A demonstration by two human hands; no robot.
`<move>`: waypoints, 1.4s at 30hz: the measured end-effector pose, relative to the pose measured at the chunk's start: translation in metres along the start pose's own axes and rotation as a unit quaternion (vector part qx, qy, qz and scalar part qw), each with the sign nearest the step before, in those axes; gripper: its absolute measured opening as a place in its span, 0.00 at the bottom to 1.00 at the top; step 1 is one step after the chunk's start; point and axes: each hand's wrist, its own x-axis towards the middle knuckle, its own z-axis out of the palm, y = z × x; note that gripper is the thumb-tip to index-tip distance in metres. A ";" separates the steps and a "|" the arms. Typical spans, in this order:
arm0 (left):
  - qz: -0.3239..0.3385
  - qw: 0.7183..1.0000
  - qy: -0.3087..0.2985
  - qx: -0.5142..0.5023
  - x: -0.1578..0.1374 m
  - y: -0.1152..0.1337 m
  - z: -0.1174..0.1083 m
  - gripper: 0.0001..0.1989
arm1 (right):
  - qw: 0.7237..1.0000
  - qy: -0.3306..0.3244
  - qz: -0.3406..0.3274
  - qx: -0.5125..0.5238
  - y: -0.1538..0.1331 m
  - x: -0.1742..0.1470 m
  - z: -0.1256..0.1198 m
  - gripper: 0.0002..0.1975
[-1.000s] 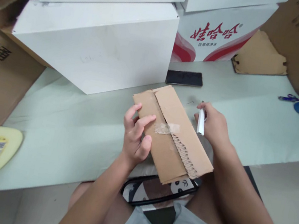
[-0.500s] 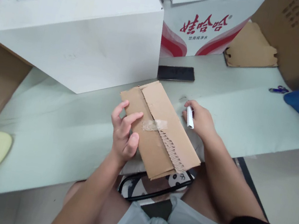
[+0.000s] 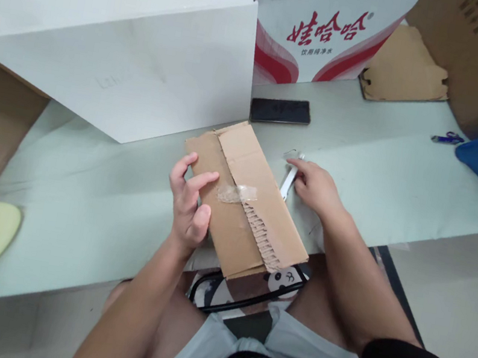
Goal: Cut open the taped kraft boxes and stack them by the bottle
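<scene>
Cardboard carton (image 3: 267,214) over the table's (image 3: 113,188) near edge, clear tape (image 3: 238,193) across its seam. Left hand (image 3: 191,207) against carton's left side, fingers half-curled; can't tell if gripping. Right hand (image 3: 313,185) just right of carton, index across slim white tool (image 3: 289,182), grip unclear. Looks like tool-handling step; next move needs carton steady.

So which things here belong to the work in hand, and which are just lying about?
In the work:
- folded cardboard, left hand at its edge
- clear tape stuck across it
- white stick, by the right hand

Apparently just lying about:
- phone
- white boxes
- yellow bottle
- loose cardboard at the back
</scene>
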 end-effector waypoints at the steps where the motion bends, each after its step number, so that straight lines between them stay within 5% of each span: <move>1: -0.004 1.000 0.002 -0.004 0.000 -0.001 -0.001 0.24 | 1.000 0.012 -0.003 -0.001 0.000 0.000 0.000 0.28; 5: -0.018 0.999 0.002 -0.027 -0.001 -0.002 -0.005 0.22 | 0.997 0.065 -0.022 0.035 -0.008 -0.002 -0.002 0.25; 8: -0.037 0.998 0.002 -0.055 -0.002 -0.003 -0.008 0.21 | 0.993 0.054 -0.074 0.072 -0.021 -0.005 -0.001 0.14; 10: -0.065 0.994 0.015 -0.084 -0.002 -0.002 -0.011 0.20 | 0.989 0.032 -0.121 0.076 -0.030 -0.008 0.000 0.15; 19: -0.289 0.941 0.037 -0.170 0.017 -0.005 -0.040 0.15 | 0.978 -0.012 -0.144 0.152 -0.045 -0.015 0.000 0.17; 22: -0.252 0.962 0.053 -0.088 0.017 -0.010 -0.043 0.10 | 0.970 -0.029 -0.137 0.197 -0.050 -0.015 -0.002 0.16; 25: -0.138 0.988 0.061 -0.015 0.014 -0.010 -0.041 0.10 | 0.969 -0.039 -0.111 0.220 -0.054 -0.016 -0.001 0.17; 32: 0.014 0.997 0.070 -0.022 0.013 0.000 -0.027 0.11 | 0.971 -0.007 -0.059 0.231 -0.050 -0.018 0.002 0.16; 36: -0.042 0.996 0.029 -0.075 0.012 0.004 -0.021 0.09 | 0.974 0.018 -0.025 0.226 -0.048 -0.019 0.002 0.16; 42: -0.146 0.982 0.058 -0.105 0.013 0.001 -0.017 0.10 | 0.970 0.038 -0.020 0.239 -0.047 -0.018 0.003 0.17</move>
